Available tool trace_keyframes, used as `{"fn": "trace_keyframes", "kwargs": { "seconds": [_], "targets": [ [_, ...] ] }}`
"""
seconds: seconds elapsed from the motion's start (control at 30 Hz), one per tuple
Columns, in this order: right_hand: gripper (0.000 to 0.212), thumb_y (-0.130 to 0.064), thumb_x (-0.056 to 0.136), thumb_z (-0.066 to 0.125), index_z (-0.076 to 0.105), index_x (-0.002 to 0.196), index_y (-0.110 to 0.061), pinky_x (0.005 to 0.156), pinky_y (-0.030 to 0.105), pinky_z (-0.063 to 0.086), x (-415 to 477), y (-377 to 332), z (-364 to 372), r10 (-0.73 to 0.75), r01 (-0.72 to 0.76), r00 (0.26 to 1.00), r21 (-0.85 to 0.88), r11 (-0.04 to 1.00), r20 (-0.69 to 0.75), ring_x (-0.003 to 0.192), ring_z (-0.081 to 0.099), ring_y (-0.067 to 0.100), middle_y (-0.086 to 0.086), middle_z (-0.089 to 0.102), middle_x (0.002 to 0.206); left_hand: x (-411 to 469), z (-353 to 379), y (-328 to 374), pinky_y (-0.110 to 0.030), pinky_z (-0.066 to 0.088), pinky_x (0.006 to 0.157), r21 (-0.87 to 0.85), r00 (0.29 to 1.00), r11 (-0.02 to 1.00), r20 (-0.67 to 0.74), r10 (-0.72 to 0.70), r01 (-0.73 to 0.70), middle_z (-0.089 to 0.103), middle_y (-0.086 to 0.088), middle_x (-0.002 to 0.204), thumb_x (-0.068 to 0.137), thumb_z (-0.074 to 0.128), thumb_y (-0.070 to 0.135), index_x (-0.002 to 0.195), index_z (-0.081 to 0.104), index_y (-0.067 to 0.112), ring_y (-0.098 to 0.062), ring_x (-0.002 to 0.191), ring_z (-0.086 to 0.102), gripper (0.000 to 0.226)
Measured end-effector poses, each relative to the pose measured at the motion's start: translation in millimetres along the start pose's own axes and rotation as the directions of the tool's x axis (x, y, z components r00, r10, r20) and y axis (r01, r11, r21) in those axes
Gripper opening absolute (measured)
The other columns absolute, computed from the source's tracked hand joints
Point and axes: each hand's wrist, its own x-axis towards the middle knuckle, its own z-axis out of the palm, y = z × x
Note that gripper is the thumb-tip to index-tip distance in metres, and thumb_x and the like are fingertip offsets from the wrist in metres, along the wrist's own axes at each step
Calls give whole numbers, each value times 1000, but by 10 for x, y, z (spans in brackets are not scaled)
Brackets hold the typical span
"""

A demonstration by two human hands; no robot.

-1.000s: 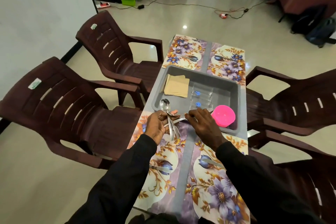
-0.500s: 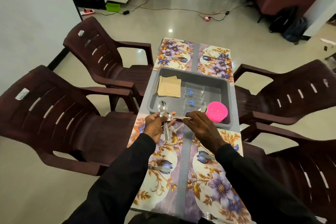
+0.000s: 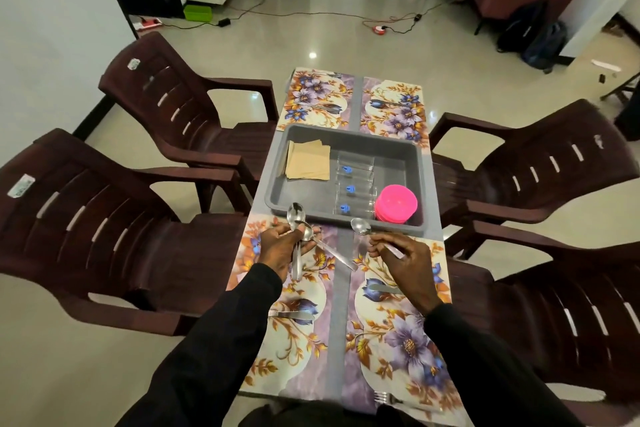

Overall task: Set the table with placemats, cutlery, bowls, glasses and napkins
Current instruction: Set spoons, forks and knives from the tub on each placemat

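Observation:
My left hand point(image 3: 282, 248) grips a bundle of steel spoons point(image 3: 297, 218), bowls pointing toward the grey tub point(image 3: 346, 135); one handle sticks out to the right. My right hand point(image 3: 405, 258) pinches a single spoon point(image 3: 361, 226) by its handle, just in front of the tub's near rim. Both hands hover over the near floral placemats point(image 3: 301, 333) point(image 3: 398, 340). A knife point(image 3: 291, 315) lies on the near left mat, another knife point(image 3: 382, 289) on the near right mat, and a fork point(image 3: 384, 397) by the near edge. The tub holds tan napkins point(image 3: 308, 161), clear glasses point(image 3: 353, 189) and stacked pink bowls point(image 3: 396, 203).
Two more floral placemats point(image 3: 315, 97) point(image 3: 391, 107) with cutlery lie beyond the tub. Dark plastic chairs stand on the left point(image 3: 104, 218) point(image 3: 180, 107) and on the right point(image 3: 540, 166) point(image 3: 571, 305) of the narrow table. Cables cross the glossy floor behind.
My right hand has drawn one spoon out of the bundle and moved right, away from my left hand. The left hand still holds the other spoons.

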Motion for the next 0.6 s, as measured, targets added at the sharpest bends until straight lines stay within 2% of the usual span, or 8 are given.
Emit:
{"fn": "trace_keyframes", "kwargs": {
  "seconds": [0.07,0.1,0.17,0.23,0.3,0.4,0.47,0.6],
  "targets": [
    [16,-1,92,68,76,106,-3,87,40,60,-62,58,-109,152,-170,984,242,955,89,91,75,28,10,78,97,-10,52,-107,-38,64,82,26,1000,1000,-14,1,0,71,-30,113,98,64,-2,118,63,-13,-43,107,71,23],
    [18,-9,93,70,75,108,0,86,42,60,-98,84,-159,179,-208,977,321,924,118,90,75,32,14,77,96,-35,88,-167,-40,63,85,36,1000,999,-17,-4,4,72,-30,113,97,65,0,120,62,-14,-44,108,70,27],
    [40,-38,86,77,76,104,-2,83,38,61,-162,110,-213,221,-258,966,403,878,137,88,74,34,18,77,94,-75,166,-284,-41,63,87,50,1000,999,-23,-16,17,75,-26,106,96,67,1,122,61,-14,-41,103,73,30],
    [46,-46,81,78,78,99,-4,79,35,61,-214,129,-241,283,-305,952,403,863,115,83,75,31,18,77,90,-155,278,-403,-38,64,82,47,1000,999,-6,-10,11,77,-20,94,96,65,-2,115,63,-13,-33,89,77,22],
    [28,-31,85,77,79,95,-5,79,37,61,-256,175,-251,335,-348,937,390,852,102,81,75,30,14,78,87,-277,401,-495,-32,65,71,29,999,999,40,-17,16,77,-17,83,98,60,-5,103,64,-11,-27,74,78,8],
    [10,-9,89,74,77,97,-4,77,38,61,-331,245,-301,409,-439,897,455,774,170,81,74,33,17,77,88,-419,579,-680,-31,64,68,21,998,1000,67,-13,12,77,-19,86,98,59,-6,103,63,-11,-27,77,78,8],
    [15,0,90,71,73,104,-4,72,34,61,-374,260,-346,441,-494,868,478,726,228,80,74,31,20,77,90,-480,650,-791,-30,63,66,28,999,1000,47,-5,3,74,-22,89,99,59,-6,101,62,-10,-27,77,78,6],
    [24,4,90,69,72,111,-5,73,29,60,-425,512,-528,469,-559,827,370,742,309,85,75,24,17,77,95,-563,728,-1016,-28,62,63,56,1000,998,-6,8,-8,72,-20,83,97,62,-5,94,65,-10,-23,66,76,6]
  ]
}}
